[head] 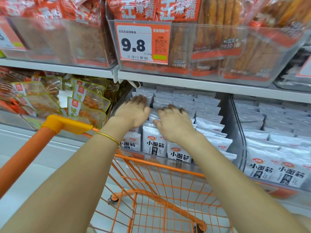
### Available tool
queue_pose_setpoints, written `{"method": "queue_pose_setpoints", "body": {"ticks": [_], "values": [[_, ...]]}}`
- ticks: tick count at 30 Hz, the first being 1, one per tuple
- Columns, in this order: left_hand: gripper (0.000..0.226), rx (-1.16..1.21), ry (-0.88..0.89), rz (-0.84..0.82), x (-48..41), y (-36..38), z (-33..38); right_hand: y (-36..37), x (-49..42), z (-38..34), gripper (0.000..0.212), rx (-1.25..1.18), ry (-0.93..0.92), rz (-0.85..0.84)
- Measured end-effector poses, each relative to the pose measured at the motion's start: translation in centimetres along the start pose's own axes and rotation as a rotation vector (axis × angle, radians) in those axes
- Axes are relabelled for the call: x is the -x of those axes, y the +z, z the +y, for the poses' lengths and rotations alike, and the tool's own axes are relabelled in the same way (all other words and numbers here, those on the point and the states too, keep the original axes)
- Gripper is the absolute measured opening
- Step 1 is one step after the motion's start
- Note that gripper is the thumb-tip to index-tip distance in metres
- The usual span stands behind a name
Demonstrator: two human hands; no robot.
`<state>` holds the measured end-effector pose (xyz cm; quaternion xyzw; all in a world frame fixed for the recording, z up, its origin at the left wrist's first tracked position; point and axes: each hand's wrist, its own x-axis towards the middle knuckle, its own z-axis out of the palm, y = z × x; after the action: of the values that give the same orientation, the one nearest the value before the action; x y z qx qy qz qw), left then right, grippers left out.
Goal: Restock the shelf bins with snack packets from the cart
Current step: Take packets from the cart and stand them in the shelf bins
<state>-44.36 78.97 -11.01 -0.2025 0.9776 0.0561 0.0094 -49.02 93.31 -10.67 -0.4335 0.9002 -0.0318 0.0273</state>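
Observation:
A clear shelf bin (230, 121) on the lower shelf holds several rows of upright white snack packets (154, 143) with black lettering. My left hand (133, 111) lies flat on the tops of the packets at the bin's left side, fingers straight. Just to its right, my right hand (175, 123) also presses down on the packet tops with fingers slightly spread. Neither hand grips a packet. The orange wire cart (161, 187) stands below my arms, and the part of its basket in view holds no packets.
A neighbouring bin (276, 167) to the right holds the same white packets. To the left sits a bin of orange and green packets (84, 105). The upper shelf (202, 81) carries bins of red snack bags and a 9.8 price tag (136, 42). The cart handle (65, 123) is at left.

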Motion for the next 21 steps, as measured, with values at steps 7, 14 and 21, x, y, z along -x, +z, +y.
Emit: {"method": "queue_pose_setpoints", "body": {"ticks": [7,14,21], "values": [[0.054,-0.007,0.075,0.025,-1.2,-1.0,2.7,-1.7,0.7,4.7,0.06,-0.005,0.308,0.074],[0.053,-0.026,0.037,-0.019,-0.9,-0.4,1.4,-0.6,0.7,5.4,0.072,-0.029,0.395,-0.012],[0.06,0.346,0.121,0.4,4.5,-0.6,4.9,-3.6,8.1,5.2,0.03,-0.278,0.297,0.397]]}}
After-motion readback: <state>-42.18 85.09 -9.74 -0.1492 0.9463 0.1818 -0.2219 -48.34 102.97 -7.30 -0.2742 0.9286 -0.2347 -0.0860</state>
